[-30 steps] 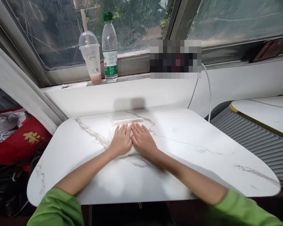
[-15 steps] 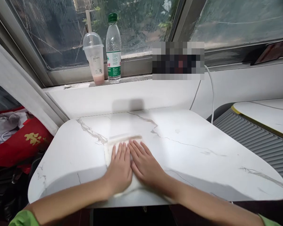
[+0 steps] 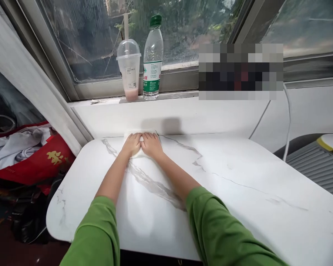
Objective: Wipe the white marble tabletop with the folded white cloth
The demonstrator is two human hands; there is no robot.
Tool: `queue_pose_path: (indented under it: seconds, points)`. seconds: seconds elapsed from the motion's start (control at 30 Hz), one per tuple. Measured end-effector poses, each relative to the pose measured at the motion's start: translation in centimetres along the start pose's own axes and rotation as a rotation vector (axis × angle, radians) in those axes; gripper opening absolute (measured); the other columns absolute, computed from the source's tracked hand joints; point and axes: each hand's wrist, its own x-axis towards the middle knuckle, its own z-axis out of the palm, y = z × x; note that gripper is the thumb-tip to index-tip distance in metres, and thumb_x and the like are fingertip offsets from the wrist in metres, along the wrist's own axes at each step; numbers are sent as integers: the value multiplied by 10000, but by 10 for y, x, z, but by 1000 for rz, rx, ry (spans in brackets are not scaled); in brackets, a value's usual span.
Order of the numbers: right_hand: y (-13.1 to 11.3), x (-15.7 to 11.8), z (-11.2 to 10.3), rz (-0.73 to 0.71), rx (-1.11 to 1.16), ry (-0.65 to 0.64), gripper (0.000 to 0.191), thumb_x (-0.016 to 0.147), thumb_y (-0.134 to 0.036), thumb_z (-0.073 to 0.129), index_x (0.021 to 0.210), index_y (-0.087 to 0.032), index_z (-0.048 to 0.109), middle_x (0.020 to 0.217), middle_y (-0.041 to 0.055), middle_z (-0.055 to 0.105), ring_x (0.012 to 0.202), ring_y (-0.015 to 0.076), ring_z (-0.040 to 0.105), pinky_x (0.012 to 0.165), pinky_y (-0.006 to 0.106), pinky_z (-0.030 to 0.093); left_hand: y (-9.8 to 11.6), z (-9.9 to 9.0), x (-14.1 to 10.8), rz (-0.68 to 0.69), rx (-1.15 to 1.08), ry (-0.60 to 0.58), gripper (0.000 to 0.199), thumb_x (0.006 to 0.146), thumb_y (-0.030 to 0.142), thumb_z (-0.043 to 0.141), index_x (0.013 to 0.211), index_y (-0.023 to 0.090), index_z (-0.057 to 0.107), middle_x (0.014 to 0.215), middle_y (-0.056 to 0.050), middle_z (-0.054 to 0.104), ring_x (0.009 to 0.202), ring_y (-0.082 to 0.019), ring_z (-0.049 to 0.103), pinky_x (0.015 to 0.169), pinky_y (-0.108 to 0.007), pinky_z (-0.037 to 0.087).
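Note:
A white cloth [image 3: 141, 153] lies on the white marble-patterned table [image 3: 155, 229], against its far edge by the wall. Flat on the cloth's left half rests my left hand [image 3: 132, 144], palm down with the fingers pointing forward. Beside it, my right hand [image 3: 152, 144] presses on the right half, also palm down, with the thumbs close together. Both arms are stretched out in green sleeves. The hands cover much of the cloth.
On the windowsill stand a plastic cup [image 3: 131, 75] with a straw and a green-capped bottle [image 3: 152, 70]. A white cable [image 3: 288, 122] hangs at right near a ridged grey surface [image 3: 319, 168]. A red bag [image 3: 36, 162] holding clothes is at left.
Both hands and the cloth have slid forward, from the near middle of the table to its far edge. The camera view has shifted, so the cup and bottle appear further right.

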Motion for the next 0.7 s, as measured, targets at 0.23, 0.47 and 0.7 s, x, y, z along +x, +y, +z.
queue_pose_path:
  seconds: [0.23, 0.47, 0.7]
  points:
    - [-20, -54, -18, 18, -23, -51, 516, 904, -205, 294, 1348, 16, 434, 1415, 203, 440, 1329, 299, 361, 1114, 468, 191, 25, 0, -54, 38, 20, -10, 480, 926, 213, 299, 1389, 113, 374, 1480, -88, 367, 1383, -178, 292, 1165, -367, 144]
    - [-71, -167, -67, -176, 279, -176, 537, 900, -221, 314, 1405, -55, 387, 1474, 133, 374, 1388, 234, 279, 1151, 466, 191, 77, -26, -204, 114, 50, 70, 507, 966, 221, 272, 1451, 73, 265, 1498, -133, 314, 1417, -240, 204, 1165, -467, 173]
    - [-121, -180, -82, -189, 604, -385, 685, 792, -149, 407, 1461, -82, 278, 1527, 83, 274, 1425, 197, 171, 1173, 439, 139, 61, -52, -266, -22, 36, 34, 527, 1001, 277, 263, 1499, 175, 126, 1519, -83, 280, 1397, -201, 270, 1149, -428, 259]
